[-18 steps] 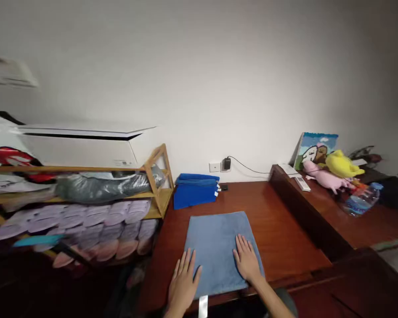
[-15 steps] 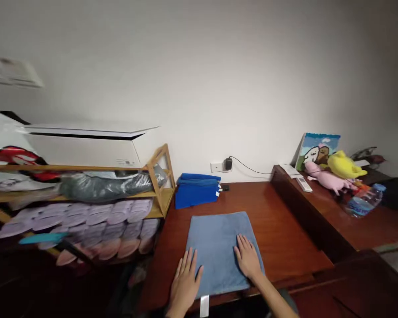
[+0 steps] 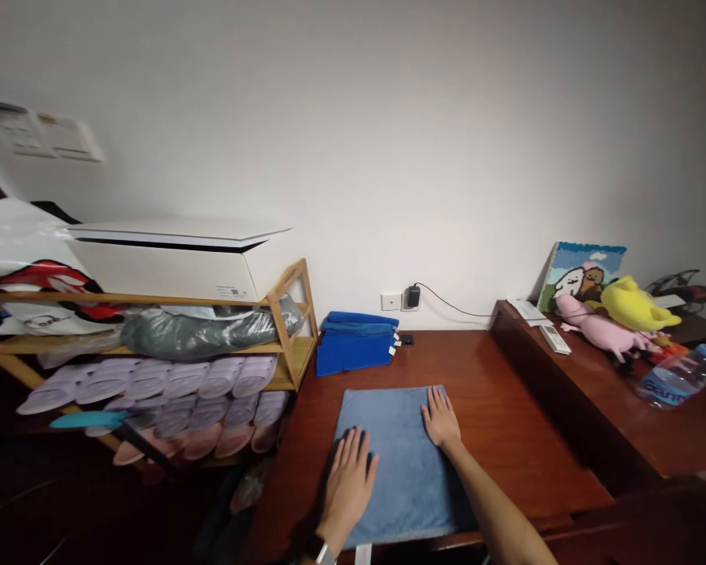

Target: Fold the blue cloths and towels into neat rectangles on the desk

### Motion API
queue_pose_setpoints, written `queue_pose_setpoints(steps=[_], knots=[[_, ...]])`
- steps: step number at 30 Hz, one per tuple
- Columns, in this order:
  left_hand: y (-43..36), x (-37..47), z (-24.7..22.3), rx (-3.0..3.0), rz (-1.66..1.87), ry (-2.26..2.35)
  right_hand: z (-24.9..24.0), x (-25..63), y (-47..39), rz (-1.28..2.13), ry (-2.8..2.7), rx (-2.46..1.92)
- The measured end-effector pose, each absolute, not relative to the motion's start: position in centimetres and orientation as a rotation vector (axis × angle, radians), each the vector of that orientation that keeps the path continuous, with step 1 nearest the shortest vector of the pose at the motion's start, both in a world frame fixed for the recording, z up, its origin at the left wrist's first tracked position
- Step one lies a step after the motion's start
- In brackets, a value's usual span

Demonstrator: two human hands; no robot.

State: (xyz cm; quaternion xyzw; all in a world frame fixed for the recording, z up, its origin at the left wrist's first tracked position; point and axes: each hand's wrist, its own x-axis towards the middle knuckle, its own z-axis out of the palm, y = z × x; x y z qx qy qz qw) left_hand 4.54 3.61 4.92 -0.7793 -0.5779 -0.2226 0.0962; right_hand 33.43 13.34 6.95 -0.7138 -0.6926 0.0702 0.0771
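Cloth (image 3: 400,479), grey-blue and spread nearly flat, lies on the near part of the reddish-brown bench (image 3: 506,424). Both hands are empty and spread wide, palms down. The left hand (image 3: 349,485) rests over the cloth's left side, fingers fanned and thumb apart; its palm is hidden, so how firmly it presses I cannot tell. The right hand (image 3: 442,422) lies at the far right corner, fingertips near the far edge, and its forearm covers part of the cloth's right side. A dark band (image 3: 318,548) on the left wrist is cut off by the bottom of the view, as is the white tag (image 3: 363,554) at the cloth's near edge.

Folded blue cloths (image 3: 356,349) sit at the far left of the bench, their lower layers hard to separate. Beyond them, a black plug (image 3: 413,296) fills a wall socket. On the raised surface to the right are a remote (image 3: 555,340), a pink plush (image 3: 603,328), a yellow plush (image 3: 638,304) partly covering a picture (image 3: 588,271), and a tilted clear bottle (image 3: 676,380). Slippers (image 3: 176,377) line the rack (image 3: 297,361) at left, the lower ones dim.
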Motion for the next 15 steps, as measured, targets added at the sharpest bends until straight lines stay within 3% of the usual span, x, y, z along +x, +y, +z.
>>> queue_pose_setpoints(steps=[4,8,15], knots=[[9.7,13.5,8.1,-2.561,-0.659,-1.641,6.9,33.5,13.2,0.185,-2.092,-2.129],[14.0,17.7,7.8,-2.592,-0.611,-1.670,6.7,33.6,13.4,0.191,-2.116,-2.130],[15.9,4.4,6.3,-2.264,-0.500,-2.070,5.8,33.7,13.5,0.191,-2.067,-2.145]])
